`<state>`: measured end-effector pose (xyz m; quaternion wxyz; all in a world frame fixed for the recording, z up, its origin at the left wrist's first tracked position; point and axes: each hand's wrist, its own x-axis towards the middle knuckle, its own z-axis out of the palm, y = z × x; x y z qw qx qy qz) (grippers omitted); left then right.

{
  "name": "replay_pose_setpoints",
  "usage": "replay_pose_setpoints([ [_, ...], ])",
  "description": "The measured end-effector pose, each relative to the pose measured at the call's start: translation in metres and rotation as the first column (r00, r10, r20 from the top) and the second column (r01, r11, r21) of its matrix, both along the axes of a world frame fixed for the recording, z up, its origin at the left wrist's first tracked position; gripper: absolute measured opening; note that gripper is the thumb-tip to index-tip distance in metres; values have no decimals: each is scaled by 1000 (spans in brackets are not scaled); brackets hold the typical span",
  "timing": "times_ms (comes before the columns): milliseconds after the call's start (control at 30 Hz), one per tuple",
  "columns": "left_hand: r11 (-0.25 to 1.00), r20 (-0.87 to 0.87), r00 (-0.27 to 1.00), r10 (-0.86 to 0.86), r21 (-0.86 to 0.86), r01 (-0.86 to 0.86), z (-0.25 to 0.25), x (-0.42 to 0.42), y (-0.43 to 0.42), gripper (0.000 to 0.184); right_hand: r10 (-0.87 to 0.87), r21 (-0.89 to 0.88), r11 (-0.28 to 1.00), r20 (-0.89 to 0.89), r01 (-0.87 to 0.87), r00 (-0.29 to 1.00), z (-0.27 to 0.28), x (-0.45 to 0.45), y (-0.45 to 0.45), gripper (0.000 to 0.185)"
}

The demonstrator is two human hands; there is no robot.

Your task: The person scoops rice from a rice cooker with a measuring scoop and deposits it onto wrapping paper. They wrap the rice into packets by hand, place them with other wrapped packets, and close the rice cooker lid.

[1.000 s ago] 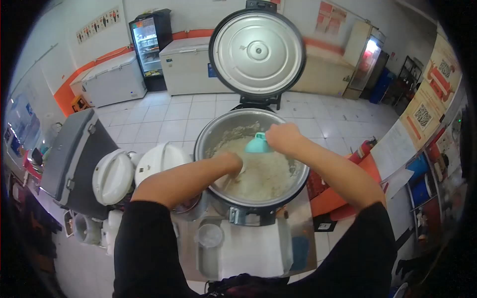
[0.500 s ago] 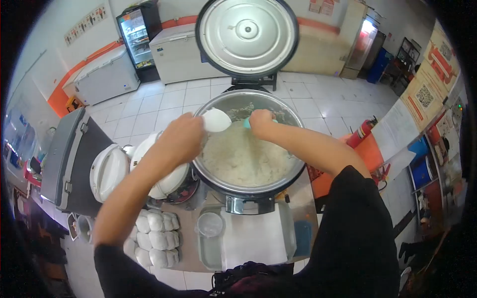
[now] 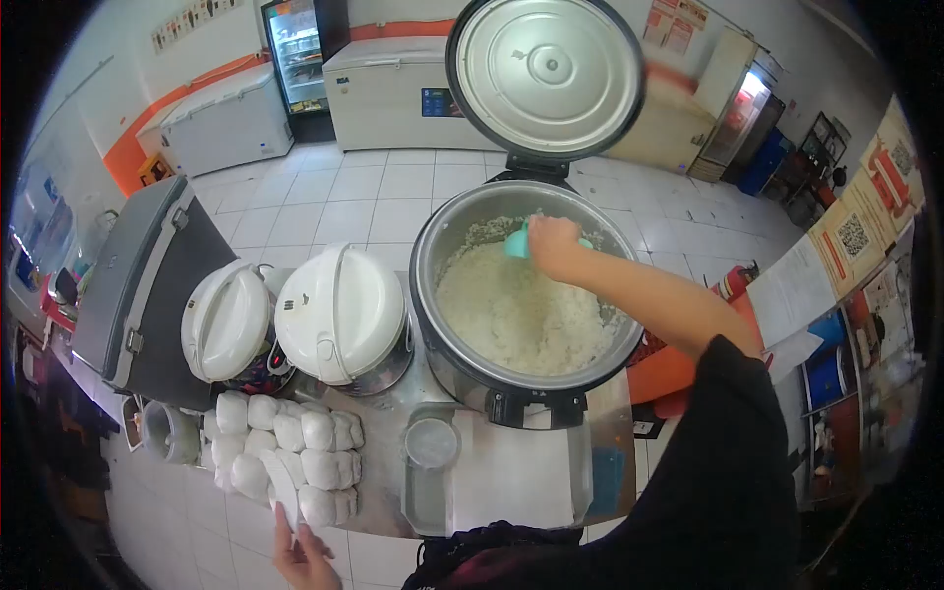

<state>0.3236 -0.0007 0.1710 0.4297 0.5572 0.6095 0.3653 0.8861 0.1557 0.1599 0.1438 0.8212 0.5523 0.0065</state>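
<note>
My right hand (image 3: pixel 556 244) is closed on a turquoise cup (image 3: pixel 516 245), mostly hidden by the fingers, over the far side of the cooked rice (image 3: pixel 511 315). The rice lies in a large open rice cooker (image 3: pixel 430 295), its round metal lid (image 3: pixel 600 88) raised behind. Down at the lower left, my left hand (image 3: pixel 305 559) pinches a white rice paddle (image 3: pixel 280 480), seen nearly edge-on. The paddle is in front of several white wrapped bundles (image 3: pixel 324 467); whether it touches them I cannot tell.
White sheets (image 3: pixel 511 477) and a clear round container (image 3: pixel 432 442) lie on a tray (image 3: pixel 425 501) before the cooker. Two white-lidded rice cookers (image 3: pixel 339 315) and a grey cool box (image 3: pixel 147 285) stand left. A fire extinguisher (image 3: pixel 733 283) is at the right.
My left hand has moved from above the cooker down to the lower left with the white paddle. My right hand stays over the rice with the turquoise cup. The view has shifted left.
</note>
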Motion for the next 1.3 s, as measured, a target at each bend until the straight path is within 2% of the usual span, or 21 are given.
replay_pose_setpoints([
  [67,989,188,975,117,63,-131,-10,30,-5,45,-178,133,978,149,159,973,-25,8,3,39],
  [100,993,206,976,74,74,-91,-19,40,-2,45,-173,140,979,155,151,973,-25,12,8,39],
  [167,991,282,958,-48,136,9,-25,70,0,41,-256,8,967,-5,256,967,-16,6,8,59],
  [200,977,330,934,-140,202,75,-18,90,5,38,-246,-6,969,-2,246,969,-14,8,8,59],
  [267,986,496,853,-162,107,126,-8,127,9,34,-221,-261,937,72,232,973,-2,17,15,65],
  [300,976,500,838,-218,108,189,-6,141,15,35,-220,-253,939,76,232,973,-1,14,13,65],
  [367,962,513,815,-272,122,244,-10,174,28,37,56,-447,893,-13,-56,998,-4,1,1,56],
  [433,974,662,716,-222,114,197,-18,208,40,35,1,-320,947,-38,-14,999,-23,-22,-7,32],
  [467,973,661,716,-226,120,195,-19,221,45,35,4,-314,949,-37,-15,999,-27,-24,1,32],
  [533,957,740,633,-227,49,285,-20,239,52,34,20,-683,725,-104,-86,994,-40,-24,15,21],
  [567,957,736,636,-231,53,287,-17,243,53,34,20,-679,729,-108,-88,994,-54,-23,19,21],
  [633,955,734,638,-234,49,293,-12,246,54,31,311,-845,403,-236,-353,921,-78,-23,21,25],
  [667,954,732,639,-238,52,296,-13,248,54,31,310,-842,406,-238,-354,921,-64,-33,19,25],
  [833,935,666,679,-309,82,344,-10,247,54,33,7,-730,543,-490,-415,871,-6,-59,-10,27],
  [967,910,648,661,-378,128,395,-24,239,63,36,-115,-686,606,-576,-403,809,1,-50,-26,33],
  [1033,883,660,621,-422,146,445,-24,232,73,39,-289,-664,626,-685,-409,669,13,-41,-37,32],
  [1067,883,671,607,-427,165,438,-15,225,78,39,-230,-628,658,-694,-416,682,31,-43,-49,30],
  [1133,857,165,844,-510,173,485,8,212,84,41,-216,-582,713,-713,-392,667,71,-42,-68,29],
  [1167,880,177,877,-446,264,394,13,213,85,41,-210,-524,759,-759,-387,616,83,-40,-79,29],
  [1233,815,-19,924,-382,464,346,29,211,93,40,-207,-500,799,-751,-334,627,98,-26,-95,26],
  [1300,803,-10,906,-424,458,381,50,219,96,38,-305,-404,882,-882,-242,358,107,-13,-109,23],
])
